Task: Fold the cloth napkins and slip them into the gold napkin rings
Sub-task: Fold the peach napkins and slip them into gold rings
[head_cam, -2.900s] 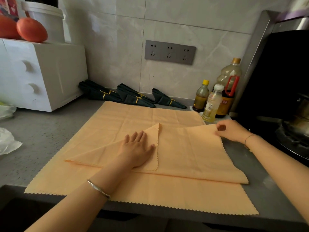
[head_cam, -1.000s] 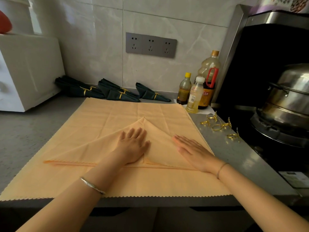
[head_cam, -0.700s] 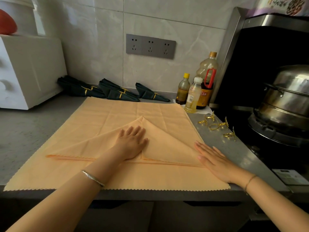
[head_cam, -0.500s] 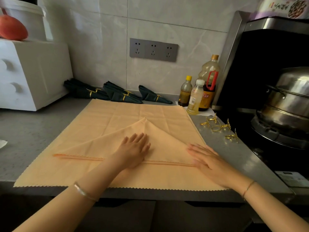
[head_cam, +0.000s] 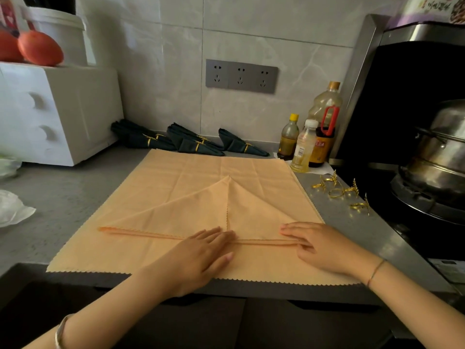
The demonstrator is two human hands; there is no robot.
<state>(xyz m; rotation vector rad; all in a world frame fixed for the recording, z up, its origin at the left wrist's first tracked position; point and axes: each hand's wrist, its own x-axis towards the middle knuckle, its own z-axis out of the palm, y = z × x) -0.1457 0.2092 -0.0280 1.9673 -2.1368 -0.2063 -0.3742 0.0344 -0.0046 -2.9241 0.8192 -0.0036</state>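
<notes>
A peach cloth napkin (head_cam: pixel 176 197) lies spread on the grey counter, with both near corners folded in to form a triangle whose tip points away from me. My left hand (head_cam: pixel 201 255) lies flat on the napkin at the middle of the triangle's base edge. My right hand (head_cam: pixel 319 244) lies flat on the right end of that edge, fingers straight. Loose gold napkin rings (head_cam: pixel 337 191) sit on the counter right of the cloth. Several dark green folded napkins (head_cam: pixel 196 144) in gold rings lie along the back wall.
A white appliance (head_cam: pixel 57 112) with orange fruit (head_cam: pixel 40 47) on top stands at the left. Bottles (head_cam: pixel 304 144) stand at the back right. A steel pot (head_cam: pixel 440 157) sits on the stove at the right. Crumpled white plastic (head_cam: pixel 12 210) lies at the far left.
My right hand brought the right corner over to finish the triangle, then slid along it to the base edge. My left hand has moved back from the triangle's middle to the base edge.
</notes>
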